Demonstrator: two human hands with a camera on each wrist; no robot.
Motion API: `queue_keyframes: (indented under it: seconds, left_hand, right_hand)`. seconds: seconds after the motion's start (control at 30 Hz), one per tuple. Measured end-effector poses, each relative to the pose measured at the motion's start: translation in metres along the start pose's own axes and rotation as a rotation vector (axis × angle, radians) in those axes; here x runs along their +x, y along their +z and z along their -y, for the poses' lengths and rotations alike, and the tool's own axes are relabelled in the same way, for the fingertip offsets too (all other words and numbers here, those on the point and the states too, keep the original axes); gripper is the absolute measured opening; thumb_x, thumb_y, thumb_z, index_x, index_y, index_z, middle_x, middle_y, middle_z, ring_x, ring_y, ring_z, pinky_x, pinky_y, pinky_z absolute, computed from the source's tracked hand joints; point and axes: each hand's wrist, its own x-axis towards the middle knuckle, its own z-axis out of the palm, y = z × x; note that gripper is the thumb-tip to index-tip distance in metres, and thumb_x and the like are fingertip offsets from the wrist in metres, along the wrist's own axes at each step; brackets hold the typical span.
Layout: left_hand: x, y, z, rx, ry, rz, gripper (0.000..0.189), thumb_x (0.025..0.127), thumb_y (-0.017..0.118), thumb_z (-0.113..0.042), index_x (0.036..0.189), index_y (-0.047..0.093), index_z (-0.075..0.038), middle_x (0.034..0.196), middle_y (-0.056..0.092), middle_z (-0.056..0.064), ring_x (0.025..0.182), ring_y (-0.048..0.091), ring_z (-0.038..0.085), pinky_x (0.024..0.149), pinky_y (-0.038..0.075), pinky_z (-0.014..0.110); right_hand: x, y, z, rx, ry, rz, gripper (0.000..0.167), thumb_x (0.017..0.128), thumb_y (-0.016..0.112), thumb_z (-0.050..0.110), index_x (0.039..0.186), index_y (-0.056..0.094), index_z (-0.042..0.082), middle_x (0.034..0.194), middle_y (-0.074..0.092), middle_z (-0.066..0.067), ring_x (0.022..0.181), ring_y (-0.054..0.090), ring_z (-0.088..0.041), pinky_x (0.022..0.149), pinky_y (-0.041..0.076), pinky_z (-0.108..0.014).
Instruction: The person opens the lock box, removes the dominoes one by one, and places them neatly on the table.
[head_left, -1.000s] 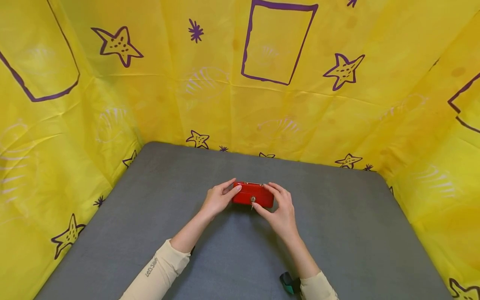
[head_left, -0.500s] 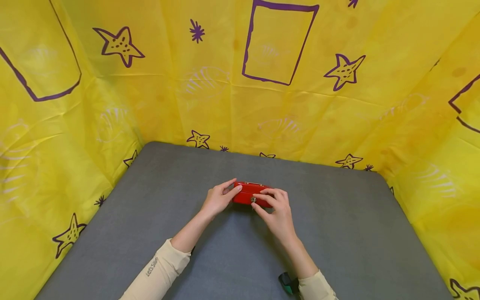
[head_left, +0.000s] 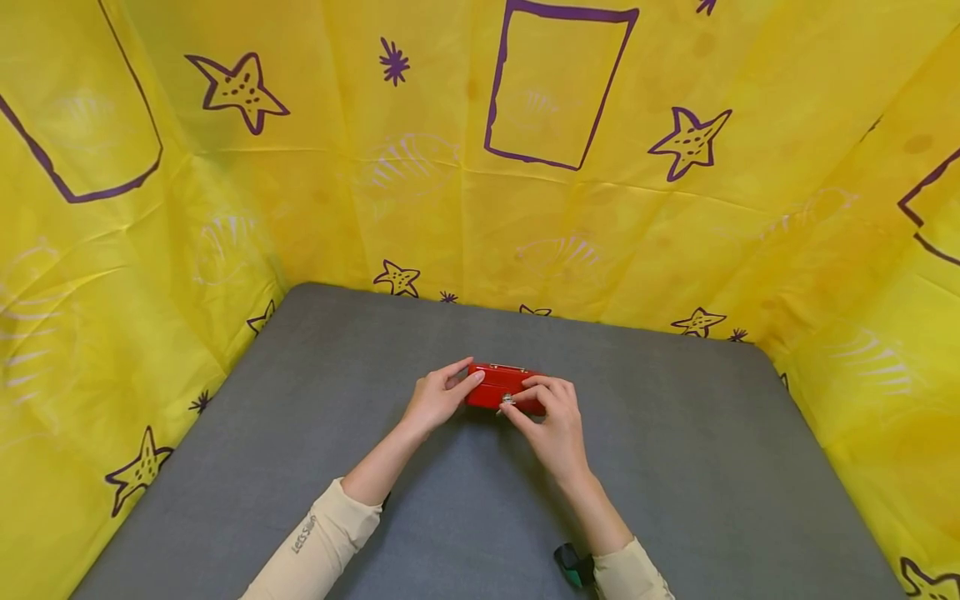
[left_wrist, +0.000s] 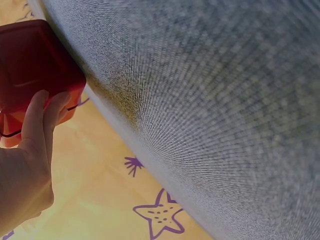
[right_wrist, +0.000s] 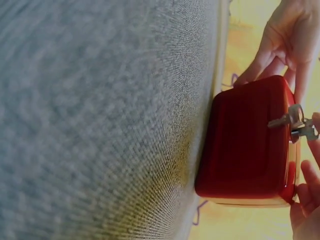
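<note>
A small red cash box [head_left: 487, 393] with a thin metal handle on its lid sits on the grey table, its front lock facing the person. My left hand [head_left: 433, 400] grips its left end, thumb at the front and fingers along the side; the left wrist view shows fingers against the red wall [left_wrist: 40, 65]. At the lock, my right hand [head_left: 558, 429] pinches a key [right_wrist: 306, 131] between thumb and index finger. A second key [right_wrist: 278, 121] dangles from the same ring in the right wrist view. The other right fingers touch the box's right side.
The grey table [head_left: 360, 333] is enclosed by yellow cloth walls [head_left: 420, 200] printed with purple starfish. Near the right sleeve lies a black and green object [head_left: 573, 567], partly hidden, perhaps a wrist strap.
My right index finger has come down from the box's top edge to the lock and now pinches the key with the thumb. The key has turned slightly. The left hand stays put.
</note>
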Motion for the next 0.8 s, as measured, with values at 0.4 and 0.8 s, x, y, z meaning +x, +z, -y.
queue_keyframes:
  seconds: [0.4,0.8]
  left_hand:
    - [0.0,0.0,0.002,0.007,0.023,-0.005,0.056,0.091,0.068,-0.04,0.139,0.056,-0.013,0.09,0.071,0.007,0.071,0.061,0.025,0.055,0.041,0.025]
    - [-0.009,-0.002,0.003,0.051,0.01,0.013,0.062,0.091,0.066,-0.043,0.135,0.057,0.0,0.123,0.064,0.017,0.11,0.064,0.026,0.087,0.054,0.039]
  right_hand:
    - [0.0,-0.004,-0.004,0.065,0.058,-0.057,0.031,0.077,0.084,0.021,0.104,0.072,0.012,0.121,0.061,-0.007,0.112,0.049,-0.02,0.083,0.05,-0.044]
    - [-0.004,-0.016,-0.018,0.408,0.672,0.178,0.059,0.099,0.057,0.03,0.148,0.039,0.003,0.147,0.044,-0.017,0.135,0.041,-0.033,0.108,0.036,-0.045]
